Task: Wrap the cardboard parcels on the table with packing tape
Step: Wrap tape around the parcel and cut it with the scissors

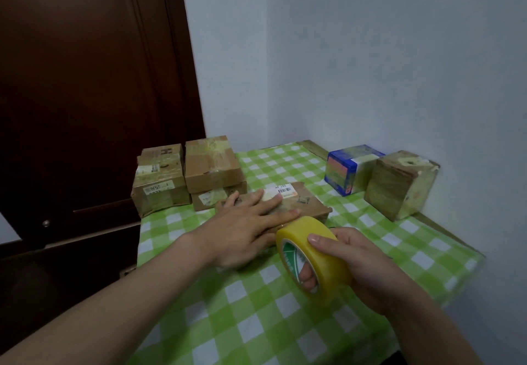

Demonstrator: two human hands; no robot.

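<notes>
Left hand (pixel 245 223) flat on parcel (pixel 302 203), right hand (pixel 359 262) gripping tape roll (pixel 310 259): parcel may slide when tape pulls.

I see the flat cardboard parcel (pixel 299 202) lying label-up, with a white barcode sticker on top and my left hand (pixel 245 230) pressing flat on it. At its near right corner is the roll of packing tape (pixel 328 262), yellow with a green-and-white core. It is tilted on edge, gripped by my right hand (pixel 368 264). Just left of and behind the flat parcel stand two stacks of taped brown boxes, the outer stack (pixel 159 185) and the inner stack (pixel 214 170). To its right, well apart, a blue box (pixel 350 170) and a tape-wrapped brown cube (pixel 399 187) sit just beside each other.
</notes>
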